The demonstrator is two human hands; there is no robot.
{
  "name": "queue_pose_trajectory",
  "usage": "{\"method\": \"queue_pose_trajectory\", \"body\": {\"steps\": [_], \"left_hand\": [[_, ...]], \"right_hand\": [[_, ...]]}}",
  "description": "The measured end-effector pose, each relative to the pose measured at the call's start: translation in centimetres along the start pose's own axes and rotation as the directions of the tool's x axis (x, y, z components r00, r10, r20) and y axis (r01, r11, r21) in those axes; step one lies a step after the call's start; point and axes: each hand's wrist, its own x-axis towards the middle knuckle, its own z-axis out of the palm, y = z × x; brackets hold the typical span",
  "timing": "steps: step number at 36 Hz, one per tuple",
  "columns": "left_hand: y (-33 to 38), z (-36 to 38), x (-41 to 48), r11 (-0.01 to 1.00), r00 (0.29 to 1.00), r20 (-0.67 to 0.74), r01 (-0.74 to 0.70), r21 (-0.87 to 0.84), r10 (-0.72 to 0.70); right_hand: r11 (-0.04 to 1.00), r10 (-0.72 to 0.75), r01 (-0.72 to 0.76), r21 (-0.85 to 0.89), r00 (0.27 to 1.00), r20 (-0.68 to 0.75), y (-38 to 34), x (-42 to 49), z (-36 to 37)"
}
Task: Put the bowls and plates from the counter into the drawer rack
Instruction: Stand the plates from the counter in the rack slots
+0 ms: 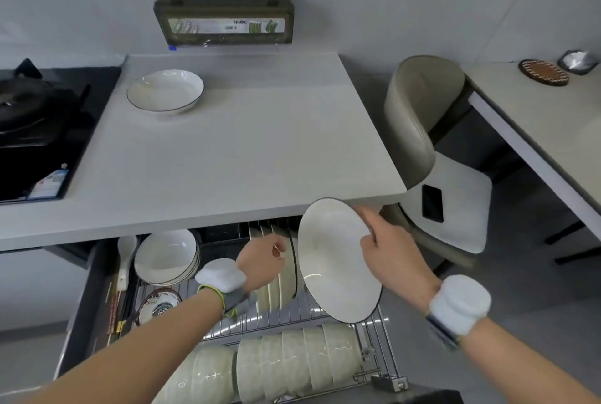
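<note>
Pinching the plate [335, 260] by its rim, our right hand [390, 247] tilts it over the drawer rack [292, 316]. Our left hand [260, 257] sits at the upright plates [282, 286], grip unclear. We should lower it edge-first into a free slot. One bowl [165, 90] waits far ahead on the counter [227, 150].

Even, soft indoor light; fisheye bending edges, slight blur

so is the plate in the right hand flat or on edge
On edge: the right hand holds the plate by its rim, tilted nearly upright over the drawer rack.
</note>
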Motion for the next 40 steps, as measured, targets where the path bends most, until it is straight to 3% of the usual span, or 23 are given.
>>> {"method": "queue_pose_trajectory", "body": {"steps": [2, 5, 8, 11, 17, 22, 32, 40], "left_hand": [[-0.7, 0.5, 0.7, 0.946, 0.996, 0.041, -0.091, 0.312, 0.082], [-1.3, 1.3, 1.8, 0.734, 0.972, 0.179, -0.23, 0.639, 0.149], [-1.9, 2.2, 3.0, 0.498, 0.943, 0.29, -0.332, 0.801, 0.161], [-2.6, 3.5, 4.3, 0.369, 0.913, 0.366, -0.409, 0.835, 0.183], [-3.9, 5.6, 7.4, 0.357, 0.889, 0.444, -0.454, 0.816, 0.114], [-4.8, 5.8, 8.9, 0.387, 0.886, 0.453, -0.453, 0.803, 0.098], [-6.1, 5.3, 10.6, 0.422, 0.884, 0.439, -0.463, 0.779, 0.16], [-7.0, 5.6, 10.7, 0.442, 0.882, 0.416, -0.471, 0.764, 0.22]], "right_hand": [[0.992, -0.01, 0.012, -0.124, 1.0, 0.017, 0.2, -0.1, 1.6], [0.957, 0.031, -0.02, -0.289, 0.999, 0.031, 0.6, 0.1, 4.1], [0.915, 0.088, -0.061, -0.399, 0.995, 0.051, 0.8, 1.1, 6.7], [0.895, 0.146, -0.116, -0.43, 0.989, 0.037, 1.4, 2.6, 9.3], [0.832, 0.218, -0.153, -0.534, 0.974, 0.061, 2.8, 5.9, 14.0], [0.848, 0.226, -0.146, -0.509, 0.969, 0.097, 4.7, 8.2, 16.1], [0.845, 0.256, -0.177, -0.505, 0.962, 0.091, 7.0, 11.4, 20.4], [0.859, 0.281, -0.159, -0.486, 0.941, 0.189, 7.0, 12.4, 21.8]]}}
